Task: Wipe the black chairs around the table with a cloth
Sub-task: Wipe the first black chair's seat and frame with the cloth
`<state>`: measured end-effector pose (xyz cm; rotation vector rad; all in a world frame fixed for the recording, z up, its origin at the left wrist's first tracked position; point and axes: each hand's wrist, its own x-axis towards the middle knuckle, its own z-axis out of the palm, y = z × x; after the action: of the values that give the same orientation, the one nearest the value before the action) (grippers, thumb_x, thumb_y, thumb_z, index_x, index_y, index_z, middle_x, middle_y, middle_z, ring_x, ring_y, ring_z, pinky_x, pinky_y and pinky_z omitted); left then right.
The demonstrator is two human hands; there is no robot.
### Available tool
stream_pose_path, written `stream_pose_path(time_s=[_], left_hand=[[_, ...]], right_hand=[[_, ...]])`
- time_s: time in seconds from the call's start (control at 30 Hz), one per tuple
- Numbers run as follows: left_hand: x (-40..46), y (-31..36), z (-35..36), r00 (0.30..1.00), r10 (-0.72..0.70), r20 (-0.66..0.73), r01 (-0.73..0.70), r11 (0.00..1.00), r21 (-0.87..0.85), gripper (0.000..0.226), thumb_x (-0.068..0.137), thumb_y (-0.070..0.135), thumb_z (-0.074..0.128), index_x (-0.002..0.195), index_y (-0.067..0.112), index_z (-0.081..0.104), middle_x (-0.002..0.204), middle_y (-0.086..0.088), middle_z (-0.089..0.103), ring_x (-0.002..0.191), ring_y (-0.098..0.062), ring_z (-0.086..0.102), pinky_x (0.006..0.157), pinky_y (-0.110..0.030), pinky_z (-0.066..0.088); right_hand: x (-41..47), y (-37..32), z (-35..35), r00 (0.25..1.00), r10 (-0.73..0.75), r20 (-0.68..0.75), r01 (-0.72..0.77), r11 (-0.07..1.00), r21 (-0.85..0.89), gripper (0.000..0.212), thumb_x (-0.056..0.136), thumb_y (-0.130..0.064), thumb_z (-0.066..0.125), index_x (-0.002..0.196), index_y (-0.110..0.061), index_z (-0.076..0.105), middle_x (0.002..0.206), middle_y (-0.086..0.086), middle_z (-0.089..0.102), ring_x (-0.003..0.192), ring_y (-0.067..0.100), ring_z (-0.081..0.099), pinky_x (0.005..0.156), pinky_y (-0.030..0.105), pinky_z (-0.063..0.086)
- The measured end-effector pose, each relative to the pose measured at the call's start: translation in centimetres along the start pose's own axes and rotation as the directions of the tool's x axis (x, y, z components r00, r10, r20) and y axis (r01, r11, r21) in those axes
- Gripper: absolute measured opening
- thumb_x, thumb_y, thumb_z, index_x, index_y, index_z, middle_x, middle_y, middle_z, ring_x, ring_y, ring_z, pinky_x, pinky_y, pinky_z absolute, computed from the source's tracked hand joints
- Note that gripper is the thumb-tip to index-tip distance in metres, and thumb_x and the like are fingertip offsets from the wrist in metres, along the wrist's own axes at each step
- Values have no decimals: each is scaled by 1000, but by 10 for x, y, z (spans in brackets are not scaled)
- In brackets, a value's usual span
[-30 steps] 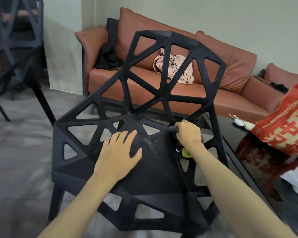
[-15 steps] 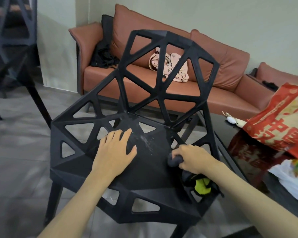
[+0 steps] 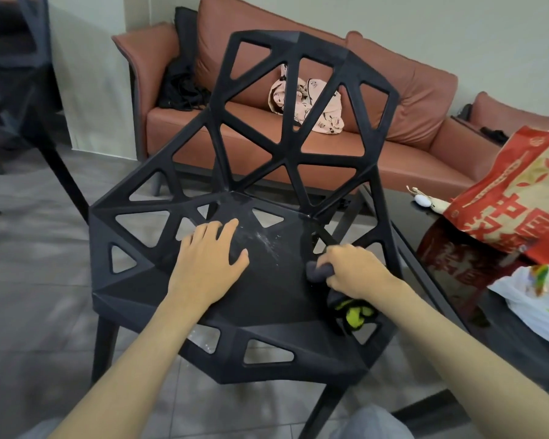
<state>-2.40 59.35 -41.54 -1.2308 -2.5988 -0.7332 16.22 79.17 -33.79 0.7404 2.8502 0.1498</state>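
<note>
- Closest to us, our two bare arms reach out over the seat of the black chair [image 3: 267,299].
- Our right hand [image 3: 355,270] sits on the right side of the seat. Its fingers are curled tight around a dark cloth [image 3: 319,270]. A bit of the cloth pokes out past the fingertips on the left, and a black and yellow part hangs below the wrist.
- Our left hand [image 3: 208,264] lies flat on the seat. Its fingers are straight and a little apart, and they hold nothing. We think it keeps the chair from sliding.
- Between the two hands, just past the left thumb, we see a pale dusty smear [image 3: 263,240] on the seat.
- We think we are in the middle of wiping this seat, and the smear is not gone yet.
- Next, we think the cloth should go left, over the smear, with a firm rub. The seat has lots of holes, so the cloth could catch on an edge.
- Past our fingertips the chair's back stands up, made of bars and triangles. It likely needs wiping too.
- To the right of our right hand is the dark table [image 3: 403,217], with a red bag [image 3: 514,198] on it.
- Farthest away is a brown sofa [image 3: 409,153], and another black chair [image 3: 16,99] far left.
</note>
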Motion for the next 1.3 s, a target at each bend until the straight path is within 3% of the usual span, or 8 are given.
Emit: stream_pose_path(time_s=[0.13, 0.4, 0.57, 0.73, 0.9, 1.07, 1.2, 1.3], left_hand=[[-1, 0, 1, 1000, 2, -8, -2, 1000, 1, 64, 100, 51, 49, 156, 21, 41, 143, -5, 54, 137, -27, 46, 110, -45, 39], [-2, 0, -3, 1000, 3, 3, -3, 1000, -13, 62, 101, 50, 49, 155, 21, 42, 145, -5, 53, 139, -26, 43, 111, -44, 38], [-1, 0, -2, 1000, 16, 4, -16, 1000, -12, 62, 100, 50, 49, 155, 20, 42, 145, -5, 53, 139, -26, 43, 111, -44, 38], [1, 0, -1, 1000, 8, 1, -8, 1000, -19, 62, 100, 50, 51, 154, 20, 42, 143, -5, 54, 136, -27, 45, 109, -46, 39], [0, -1, 0, 1000, 12, -10, -12, 1000, -16, 62, 99, 49, 52, 153, 21, 43, 142, -5, 54, 136, -26, 45, 109, -45, 39], [-2, 0, -3, 1000, 6, -8, -6, 1000, -17, 61, 100, 48, 52, 154, 21, 43, 144, -5, 53, 138, -26, 44, 109, -45, 39], [-1, 0, -4, 1000, 14, 4, -14, 1000, -11, 60, 100, 47, 51, 154, 20, 43, 144, -6, 53, 138, -27, 43, 109, -45, 38], [-2, 1, -4, 1000, 12, 6, -12, 1000, -11, 60, 100, 47, 51, 153, 20, 43, 144, -6, 53, 138, -27, 43, 110, -46, 38]], right_hand=[[-53, -11, 1, 997, -64, -48, 62, 997, -52, 18, 82, -22, 59, 96, -32, 67, 104, -9, 58, 100, 25, 62, 74, 37, 48], [18, -8, 4, 970, 152, -188, -173, 979, -103, 18, 88, -16, 67, 101, -28, 71, 106, 0, 61, 102, 32, 66, 70, 36, 41], [-5, 5, -12, 997, 51, 57, -56, 994, 95, 26, 80, -13, 62, 90, -35, 72, 104, 0, 72, 101, 33, 67, 80, 39, 54], [-77, -21, -32, 971, -24, 236, 13, 999, 47, 24, 78, -21, 62, 91, -40, 70, 103, -2, 69, 100, 28, 66, 78, 33, 48], [-64, -14, -20, 981, 176, 82, -177, 984, 6, 16, 80, -25, 65, 80, -40, 58, 98, -3, 64, 99, 30, 66, 73, 33, 42], [8, 4, -9, 939, 282, -199, -322, 924, -208, 18, 93, -17, 62, 108, -21, 72, 109, 5, 65, 101, 32, 68, 69, 35, 42], [19, -5, 0, 951, 240, -196, -290, 913, -288, 22, 94, -12, 60, 111, -20, 72, 115, 7, 63, 106, 32, 66, 69, 36, 39], [-5, -16, -3, 968, 225, -113, -245, 945, -215, 26, 90, -17, 63, 115, -23, 70, 115, 7, 67, 106, 34, 66, 73, 35, 39]])
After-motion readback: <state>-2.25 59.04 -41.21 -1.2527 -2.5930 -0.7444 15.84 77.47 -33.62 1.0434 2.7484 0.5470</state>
